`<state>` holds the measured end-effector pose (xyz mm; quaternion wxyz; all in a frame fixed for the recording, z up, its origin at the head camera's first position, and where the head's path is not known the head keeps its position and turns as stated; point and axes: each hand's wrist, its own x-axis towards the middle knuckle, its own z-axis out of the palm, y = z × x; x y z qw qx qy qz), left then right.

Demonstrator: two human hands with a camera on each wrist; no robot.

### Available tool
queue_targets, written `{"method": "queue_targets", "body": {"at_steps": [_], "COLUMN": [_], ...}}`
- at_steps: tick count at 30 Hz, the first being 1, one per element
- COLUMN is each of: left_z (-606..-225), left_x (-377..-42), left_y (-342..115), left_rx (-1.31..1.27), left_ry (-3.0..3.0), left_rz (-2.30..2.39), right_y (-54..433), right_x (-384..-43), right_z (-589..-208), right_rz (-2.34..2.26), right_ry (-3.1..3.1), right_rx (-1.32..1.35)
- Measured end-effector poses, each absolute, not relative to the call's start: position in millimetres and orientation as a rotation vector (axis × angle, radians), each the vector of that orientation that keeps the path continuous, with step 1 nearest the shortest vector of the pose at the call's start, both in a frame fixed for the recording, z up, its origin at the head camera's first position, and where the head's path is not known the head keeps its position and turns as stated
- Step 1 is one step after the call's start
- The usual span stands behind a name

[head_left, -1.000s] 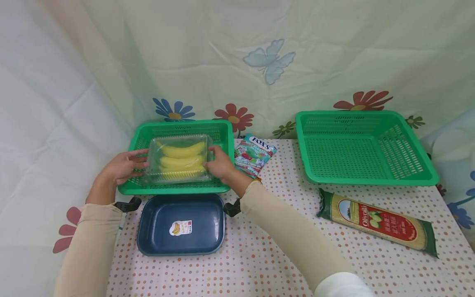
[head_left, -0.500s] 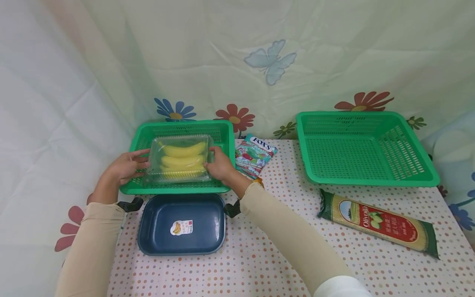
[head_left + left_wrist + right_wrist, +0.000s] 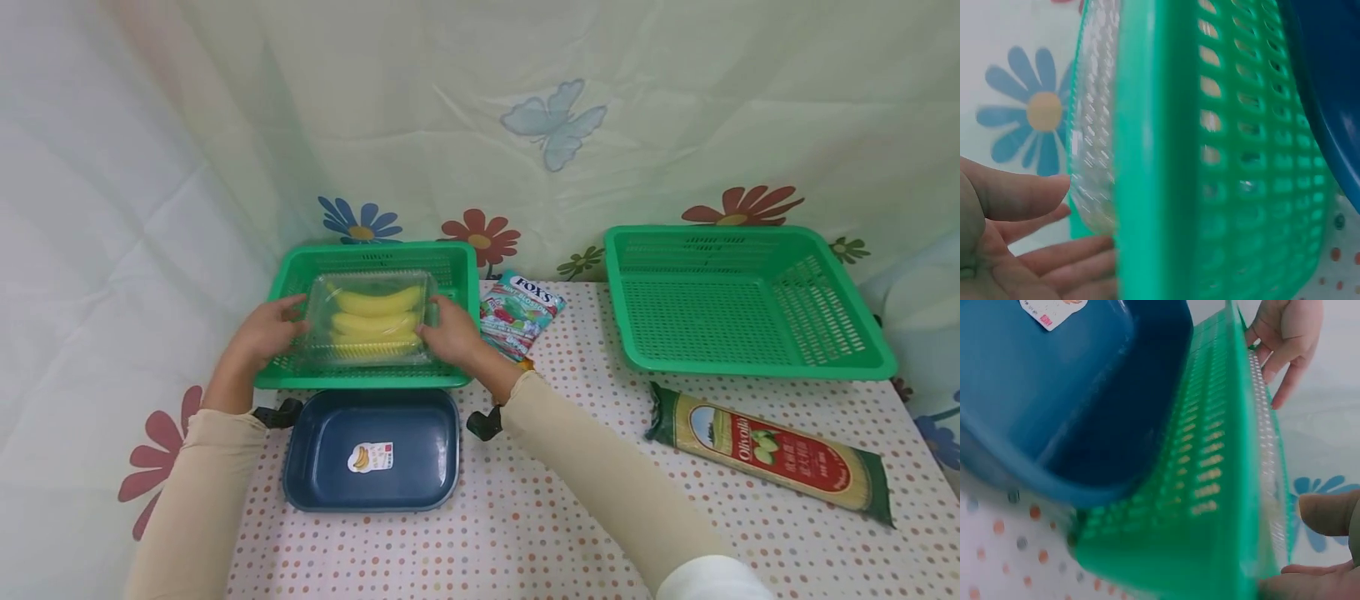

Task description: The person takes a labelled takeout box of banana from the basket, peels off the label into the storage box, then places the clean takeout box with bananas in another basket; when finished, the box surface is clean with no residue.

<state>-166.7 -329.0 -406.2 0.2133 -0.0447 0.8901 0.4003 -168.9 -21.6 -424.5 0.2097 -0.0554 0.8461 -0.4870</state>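
Note:
A clear plastic box with several yellow bananas [image 3: 375, 323] sits in the left green basket [image 3: 360, 382], its lid on top. At the box's left end is my left hand [image 3: 266, 333], thumb up and fingers fairly straight, reaching inside the basket rim against the box. My right hand [image 3: 456, 333] is at the right end, thumb near the lid's edge. In the right wrist view its thumb [image 3: 1329, 514] extends toward the box without gripping it, and its other fingertips go out of sight behind the rim. The left wrist view shows the box's ridged side [image 3: 1094, 112].
A dark blue tray [image 3: 442, 467] with a banana sticker [image 3: 371, 457] stands in front of the left basket. Beside that basket lies a Fox's candy bag [image 3: 521, 312]. A second green basket [image 3: 757, 367] is at right, with a spaghetti pack [image 3: 772, 450] before it.
The whole head view has shifted slightly. Both hands stay at the ends of the box, which keeps its place in the basket.

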Motion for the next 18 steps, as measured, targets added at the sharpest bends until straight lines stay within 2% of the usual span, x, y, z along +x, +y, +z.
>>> {"method": "queue_targets", "body": {"at_steps": [7,18], "left_z": [-382.3,-346.6], "left_x": [-160.3,-126.8], "left_y": [-305.7,-250.6], "left_rx": [-0.038,0.307], "left_ry": [2.763,3.14], "left_rz": [0.836,0.956], "right_y": [14.7,97.6], "right_x": [-164.3,-142.7], "right_z": [-397.2,-348.7], "right_rz": [-1.407,-1.399], "right_ry": [2.401,2.762], "right_rx": [-0.338,-0.609]}}
